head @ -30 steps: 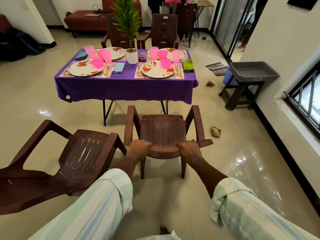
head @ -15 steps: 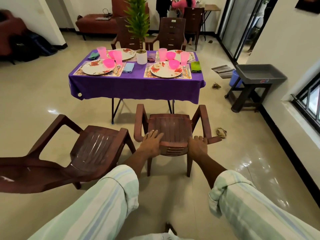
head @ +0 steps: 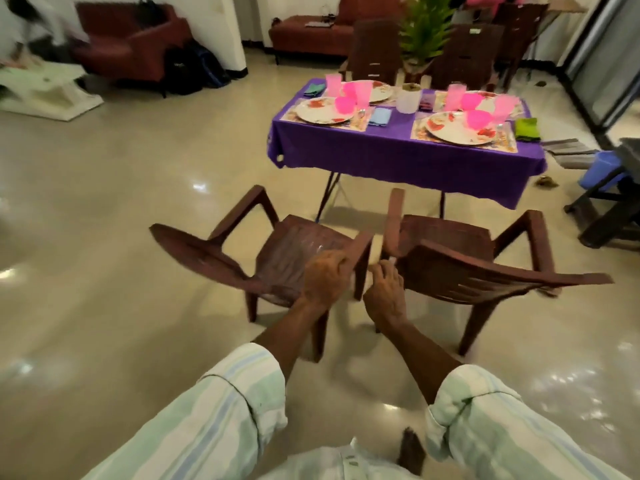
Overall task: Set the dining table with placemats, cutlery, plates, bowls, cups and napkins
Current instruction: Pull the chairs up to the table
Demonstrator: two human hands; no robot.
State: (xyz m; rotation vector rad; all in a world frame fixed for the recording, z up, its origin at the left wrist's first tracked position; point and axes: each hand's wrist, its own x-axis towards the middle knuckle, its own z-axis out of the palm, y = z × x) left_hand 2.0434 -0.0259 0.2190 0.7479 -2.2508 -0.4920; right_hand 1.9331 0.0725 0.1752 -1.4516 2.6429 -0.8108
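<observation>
My left hand (head: 323, 277) curls round the left chair (head: 277, 258) at its armrest; my right hand (head: 384, 292) reaches the right chair (head: 460, 265), its grip blurred, I cannot tell. I'd seat both grips before pushing, keeping the chairs apart. Beyond stands the table (head: 398, 147), laid with plates (head: 325, 109).

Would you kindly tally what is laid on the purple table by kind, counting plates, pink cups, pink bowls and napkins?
Plates: 4, e.g. the near right one
Pink cups: 4, e.g. the far left one
Pink bowls: 4, e.g. the near right one
Napkins: 4, e.g. the green one
Total: 16
</observation>
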